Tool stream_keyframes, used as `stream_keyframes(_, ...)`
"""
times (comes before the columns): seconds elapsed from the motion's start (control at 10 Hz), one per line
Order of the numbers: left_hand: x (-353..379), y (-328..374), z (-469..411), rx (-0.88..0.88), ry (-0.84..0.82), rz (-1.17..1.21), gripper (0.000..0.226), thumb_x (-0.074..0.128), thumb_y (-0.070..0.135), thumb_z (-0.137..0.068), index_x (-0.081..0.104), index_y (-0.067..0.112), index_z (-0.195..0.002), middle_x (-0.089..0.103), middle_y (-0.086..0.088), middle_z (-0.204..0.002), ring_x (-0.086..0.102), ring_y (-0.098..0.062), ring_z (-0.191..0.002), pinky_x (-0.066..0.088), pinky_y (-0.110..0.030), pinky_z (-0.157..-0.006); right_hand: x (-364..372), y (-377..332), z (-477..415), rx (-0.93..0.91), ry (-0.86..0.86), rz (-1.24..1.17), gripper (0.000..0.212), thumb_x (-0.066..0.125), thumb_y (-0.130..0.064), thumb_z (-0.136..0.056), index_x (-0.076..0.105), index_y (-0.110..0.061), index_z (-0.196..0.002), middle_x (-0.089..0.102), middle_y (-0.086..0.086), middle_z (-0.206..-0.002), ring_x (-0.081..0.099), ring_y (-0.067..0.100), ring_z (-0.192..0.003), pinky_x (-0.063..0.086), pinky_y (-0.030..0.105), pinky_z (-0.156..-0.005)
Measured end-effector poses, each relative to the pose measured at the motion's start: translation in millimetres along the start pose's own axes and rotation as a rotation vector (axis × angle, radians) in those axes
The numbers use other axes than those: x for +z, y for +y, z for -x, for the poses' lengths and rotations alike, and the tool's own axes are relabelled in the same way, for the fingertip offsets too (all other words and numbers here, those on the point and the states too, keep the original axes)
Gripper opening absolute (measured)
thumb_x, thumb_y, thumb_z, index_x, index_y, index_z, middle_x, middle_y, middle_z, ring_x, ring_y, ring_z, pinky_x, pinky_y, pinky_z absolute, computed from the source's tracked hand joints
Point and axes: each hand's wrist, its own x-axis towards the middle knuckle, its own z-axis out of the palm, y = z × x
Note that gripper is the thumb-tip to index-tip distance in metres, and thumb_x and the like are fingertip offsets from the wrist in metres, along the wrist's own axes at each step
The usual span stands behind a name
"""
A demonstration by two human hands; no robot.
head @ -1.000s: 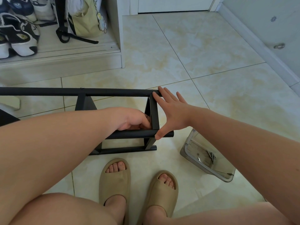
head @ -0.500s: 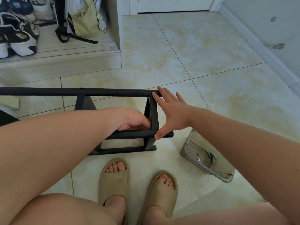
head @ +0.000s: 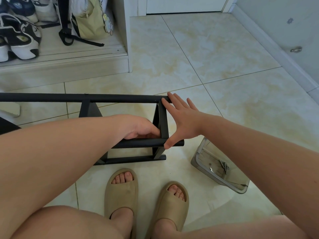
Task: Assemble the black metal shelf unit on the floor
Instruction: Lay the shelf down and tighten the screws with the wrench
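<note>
Here, the black metal shelf unit (head: 120, 98) rests on the tiled floor (head: 207, 57) directly ahead of the person's feet, and the main hazard is probably racking. The frame stands on smooth tile, so uneven pressure at its right end could slide it or pull the end joint out of line before it is made fast. A second hazard is a pinched finger where the end upright (head: 164, 121) meets the near rail (head: 143, 143), because both hands crowd that corner. The unit is matt black, built of round long rails joined by flat uprights. The far rail runs off the left edge of the view, and a small fastener head shows on its top. The right hand (head: 179, 121) lies flat across the end with its fingers straight and spread, the fingertips on the far rail's tip and the thumb on the near rail. The left hand (head: 138, 128) reaches inside the frame beside the upright. Its fingers are tucked behind the near rail, so whether they grip anything cannot be told. Near the right forearm a clear plastic tub (head: 198, 159) sits tilted with a few screws (head: 223, 167) inside, and a knock could spill them. Beige slippers (head: 120, 190) stand nearest the viewer, and a low white cabinet with sneakers (head: 20, 42) and a bag (head: 89, 19) lies beyond.
</note>
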Motion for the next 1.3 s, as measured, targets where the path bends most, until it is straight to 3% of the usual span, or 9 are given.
stream_keyframes(0.1, -0.3, 0.2, 0.3, 0.023, 0.02, 0.007, 0.026, 0.067, 0.012, -0.089, 0.072, 0.001, -0.113, 0.074, -0.016, -0.108, 0.068, -0.03, -0.101, 0.049, -0.046, -0.105, 0.2, 0.0, -0.2, 0.002, -0.001, 0.002, 0.156, 0.074, -0.087, -0.053, -0.023, -0.023, -0.158, -0.034, 0.001, -0.163, -0.033, 0.016, -0.149, -0.018, 0.049, -0.122)
stream_keyframes(0.4, 0.0, 0.2, -0.5, 0.063, -0.03, 0.07, 0.017, 0.058, -0.001, -0.091, 0.07, 0.007, -0.1, 0.072, -0.013, -0.1, 0.066, -0.027, -0.093, 0.049, -0.042, -0.1, 1.1, 0.0, -0.2, 0.002, 0.004, -0.001, 0.156, 0.074, -0.086, -0.053, -0.022, -0.023, -0.158, -0.034, 0.0, -0.163, -0.033, 0.015, -0.149, -0.018, 0.048, -0.121)
stream_keyframes(0.6, -0.4, -2.6, -0.2, -0.011, -0.075, 0.071, 0.016, 0.06, 0.017, -0.095, 0.073, 0.011, -0.101, 0.073, -0.006, -0.089, 0.064, -0.023, -0.088, 0.048, -0.041, -0.103, 1.1, 0.2, -0.7, -0.001, 0.006, 0.006, 0.156, 0.073, -0.087, -0.053, -0.022, -0.022, -0.158, -0.033, 0.002, -0.163, -0.032, 0.017, -0.15, -0.018, 0.05, -0.121)
stream_keyframes(0.7, -1.0, -1.8, -0.8, -0.04, -0.039, 0.027, 0.025, 0.067, 0.025, -0.091, 0.074, 0.009, -0.108, 0.074, -0.005, -0.09, 0.064, -0.023, -0.087, 0.05, -0.039, -0.099, 1.6, 0.4, -0.4, -0.002, 0.006, 0.003, 0.156, 0.073, -0.088, -0.053, -0.022, -0.022, -0.158, -0.033, 0.001, -0.163, -0.032, 0.017, -0.15, -0.018, 0.05, -0.121)
stream_keyframes(0.8, -1.1, 0.2, 0.0, -0.061, -0.043, 0.02, 0.018, 0.068, 0.026, -0.09, 0.074, 0.012, -0.1, 0.074, -0.002, -0.083, 0.064, -0.019, -0.078, 0.052, -0.031, -0.081, 1.6, 0.5, -0.4, -0.001, 0.008, 0.005, 0.156, 0.072, -0.088, -0.053, -0.022, -0.022, -0.158, -0.033, 0.001, -0.163, -0.032, 0.017, -0.149, -0.018, 0.05, -0.122)
stream_keyframes(0.9, -1.4, 0.9, 0.0, -0.037, -0.028, 0.003, 0.016, 0.066, 0.019, -0.091, 0.073, 0.01, -0.103, 0.075, -0.002, -0.082, 0.067, -0.017, -0.076, 0.054, -0.029, -0.075, 1.9, 0.4, -0.2, -0.001, 0.008, 0.008, 0.155, 0.072, -0.088, -0.053, -0.022, -0.022, -0.158, -0.033, 0.001, -0.163, -0.032, 0.017, -0.149, -0.018, 0.049, -0.122)
stream_keyframes(1.0, -0.6, 1.1, -0.1, -0.006, -0.02, 0.031, 0.021, 0.064, 0.01, -0.091, 0.071, 0.004, -0.111, 0.074, -0.01, -0.095, 0.067, -0.025, -0.09, 0.052, -0.039, -0.096, 2.0, 0.2, 0.0, -0.001, 0.007, 0.004, 0.156, 0.073, -0.087, -0.053, -0.022, -0.022, -0.158, -0.034, 0.001, -0.163, -0.032, 0.017, -0.149, -0.018, 0.049, -0.121)
stream_keyframes(1.2, 0.0, 0.2, -1.0, 0.061, -0.051, 0.107, 0.018, 0.056, -0.005, -0.092, 0.069, 0.006, -0.099, 0.073, -0.011, -0.091, 0.069, -0.023, -0.085, 0.054, -0.037, -0.092, 2.1, -0.7, 0.6, -0.001, 0.011, 0.008, 0.155, 0.073, -0.087, -0.054, -0.022, -0.022, -0.158, -0.034, 0.002, -0.163, -0.032, 0.018, -0.15, -0.017, 0.049, -0.121)
stream_keyframes(1.3, -0.1, -1.4, -0.6, 0.066, -0.063, 0.124, 0.02, 0.053, -0.006, -0.092, 0.068, 0.007, -0.098, 0.071, -0.012, -0.097, 0.065, -0.026, -0.094, 0.049, -0.041, -0.101, 2.4, -1.4, 1.0, -0.001, 0.011, 0.008, 0.155, 0.073, -0.087, -0.054, -0.022, -0.022, -0.158, -0.034, 0.002, -0.163, -0.032, 0.018, -0.15, -0.017, 0.049, -0.122)
